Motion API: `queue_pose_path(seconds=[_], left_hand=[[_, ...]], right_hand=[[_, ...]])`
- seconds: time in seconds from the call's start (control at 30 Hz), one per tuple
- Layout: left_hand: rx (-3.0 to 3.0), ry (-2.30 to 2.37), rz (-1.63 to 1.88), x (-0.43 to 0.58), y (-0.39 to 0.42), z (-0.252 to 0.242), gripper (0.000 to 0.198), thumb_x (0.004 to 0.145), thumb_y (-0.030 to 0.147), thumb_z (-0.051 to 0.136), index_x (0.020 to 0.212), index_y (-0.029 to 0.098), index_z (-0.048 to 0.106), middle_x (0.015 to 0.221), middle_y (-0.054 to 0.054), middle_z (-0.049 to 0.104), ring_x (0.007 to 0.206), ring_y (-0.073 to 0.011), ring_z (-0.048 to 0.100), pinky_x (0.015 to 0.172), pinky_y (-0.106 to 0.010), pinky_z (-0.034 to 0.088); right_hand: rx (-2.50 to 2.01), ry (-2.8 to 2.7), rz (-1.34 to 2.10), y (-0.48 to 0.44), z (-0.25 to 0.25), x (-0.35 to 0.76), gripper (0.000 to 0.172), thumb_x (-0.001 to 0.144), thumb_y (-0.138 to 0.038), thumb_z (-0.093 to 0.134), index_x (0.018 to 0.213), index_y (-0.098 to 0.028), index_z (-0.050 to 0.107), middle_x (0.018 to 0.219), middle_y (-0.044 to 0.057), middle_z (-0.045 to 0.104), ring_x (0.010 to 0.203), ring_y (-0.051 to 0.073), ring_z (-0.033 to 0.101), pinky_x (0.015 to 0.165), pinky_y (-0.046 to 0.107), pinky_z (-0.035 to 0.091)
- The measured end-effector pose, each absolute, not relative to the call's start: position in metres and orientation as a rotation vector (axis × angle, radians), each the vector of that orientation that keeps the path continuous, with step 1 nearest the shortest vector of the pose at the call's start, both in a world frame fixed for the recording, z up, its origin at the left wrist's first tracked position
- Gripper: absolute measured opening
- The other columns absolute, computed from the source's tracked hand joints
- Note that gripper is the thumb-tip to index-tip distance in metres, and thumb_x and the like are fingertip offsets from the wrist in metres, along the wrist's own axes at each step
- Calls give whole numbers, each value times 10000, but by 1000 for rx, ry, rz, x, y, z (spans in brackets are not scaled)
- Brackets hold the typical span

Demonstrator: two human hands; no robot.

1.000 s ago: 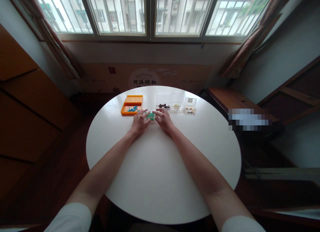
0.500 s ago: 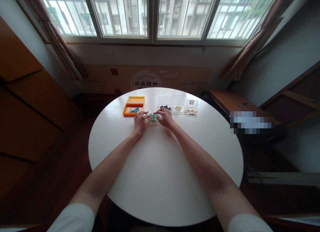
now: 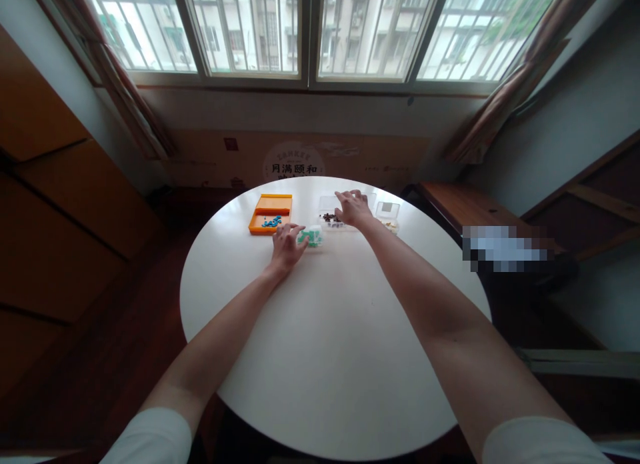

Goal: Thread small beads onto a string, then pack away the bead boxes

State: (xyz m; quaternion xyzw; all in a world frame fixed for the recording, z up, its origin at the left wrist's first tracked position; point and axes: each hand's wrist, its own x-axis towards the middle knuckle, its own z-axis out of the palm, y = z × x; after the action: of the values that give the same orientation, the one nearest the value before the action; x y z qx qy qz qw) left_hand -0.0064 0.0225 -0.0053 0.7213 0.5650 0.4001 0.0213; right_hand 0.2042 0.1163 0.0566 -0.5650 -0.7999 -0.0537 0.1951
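A small clear box with green pieces (image 3: pixel 311 237) sits on the white round table (image 3: pixel 320 357). My left hand (image 3: pixel 289 246) is at its left side, thumb and fingers spread around that edge and touching it. My right hand (image 3: pixel 354 208) hovers over the clear boxes at the back, fingers apart and nothing visible in them. Dark pieces (image 3: pixel 331 218) lie in an open clear box just left of it. The box under my right hand is mostly hidden. Behind my left hand is an open orange box (image 3: pixel 255 225) with blue pieces (image 3: pixel 273 221).
To the right of my right hand stands another open clear box (image 3: pixel 388 211) with pale pieces. A wooden bench (image 3: pixel 465 201) is beyond the table's right edge. A printed carton (image 3: pixel 200 151) leans below the window.
My right hand has left the green-piece box and moved right and back over the clear boxes. My left hand stays beside the green-piece box, more of which now shows. The view has shifted slightly.
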Motion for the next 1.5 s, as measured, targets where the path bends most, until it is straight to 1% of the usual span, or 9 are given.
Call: queue_pose_path(seconds=[0.23, 0.53, 0.77, 0.97, 1.07, 1.2, 1.33, 1.4, 1.5], left_hand=[[2238, 1795, 1179, -4, 20, -4, 265, 801, 363, 578, 1020, 236, 653, 1089, -77, 581, 1068, -289, 466, 886, -446, 396], [2267, 1819, 1096, -6, 19, -1, 282, 826, 348, 545, 1062, 229, 644, 1112, -68, 572, 1064, -262, 462, 900, -402, 399], [2300, 1757, 1107, -4, 19, -1, 290, 822, 367, 548, 1060, 231, 642, 1098, -71, 569, 1035, -265, 465, 891, -408, 396], [2381, 1586, 1140, -5, 18, 0, 345, 796, 387, 583, 1089, 210, 621, 1042, -75, 565, 981, -238, 493, 896, -387, 404], [2405, 1502, 1157, -6, 18, 0, 382, 790, 386, 590, 1124, 200, 596, 1028, -74, 553, 981, -226, 501, 899, -364, 416], [2404, 1442, 1163, -7, 17, 1, 409, 785, 391, 596, 1144, 195, 574, 1026, -73, 546, 983, -222, 510, 905, -362, 426], [2424, 1372, 1149, -7, 16, 2, 496, 761, 418, 620, 1198, 201, 527, 1048, -76, 532, 998, -227, 508, 909, -371, 429], [2451, 1330, 1148, -8, 16, 2, 608, 727, 441, 652, 1258, 209, 469, 1066, -83, 517, 1014, -239, 497, 916, -388, 422], [2470, 1276, 1177, -9, 16, 0, 869, 653, 471, 711, 1377, 220, 299, 1117, -101, 484, 1044, -262, 476, 925, -421, 409]], right_hand=[[-1528, -2411, -217, 82, 57, 205, 287, 854, -324, 478, 997, -180, 682, 1040, 148, 629, 970, 297, 524, 878, 459, 276], [-1660, -2529, -193, 70, 52, 198, 311, 872, -269, 400, 960, -197, 689, 1085, 116, 594, 970, 252, 512, 827, 379, 295], [-1685, -2415, -222, 67, 42, 197, 279, 836, -275, 440, 937, -202, 690, 1076, 95, 586, 989, 252, 491, 845, 379, 278], [-1681, -2468, -276, 71, 53, 189, 281, 826, -341, 470, 803, -161, 685, 978, 117, 625, 959, 253, 516, 885, 403, 258], [-1685, -2495, -187, 75, 60, 188, 297, 810, -410, 496, 899, -181, 662, 1062, 118, 619, 1016, 268, 515, 880, 398, 292], [-1706, -2555, 2, 81, 64, 192, 458, 781, -501, 522, 1127, -206, 579, 1117, 117, 626, 1068, 296, 523, 868, 406, 338], [-1727, -2586, 110, 85, 63, 196, 474, 752, -414, 596, 1186, -230, 548, 1122, 93, 641, 1047, 286, 559, 875, 406, 358], [-1715, -2578, 129, 87, 63, 197, 461, 723, -360, 637, 1161, -236, 565, 1145, 84, 631, 1053, 284, 560, 877, 403, 367], [-1669, -2486, 161, 88, 67, 196, 449, 691, -379, 674, 1109, -239, 589, 1117, 74, 635, 1033, 272, 569, 861, 385, 392]])
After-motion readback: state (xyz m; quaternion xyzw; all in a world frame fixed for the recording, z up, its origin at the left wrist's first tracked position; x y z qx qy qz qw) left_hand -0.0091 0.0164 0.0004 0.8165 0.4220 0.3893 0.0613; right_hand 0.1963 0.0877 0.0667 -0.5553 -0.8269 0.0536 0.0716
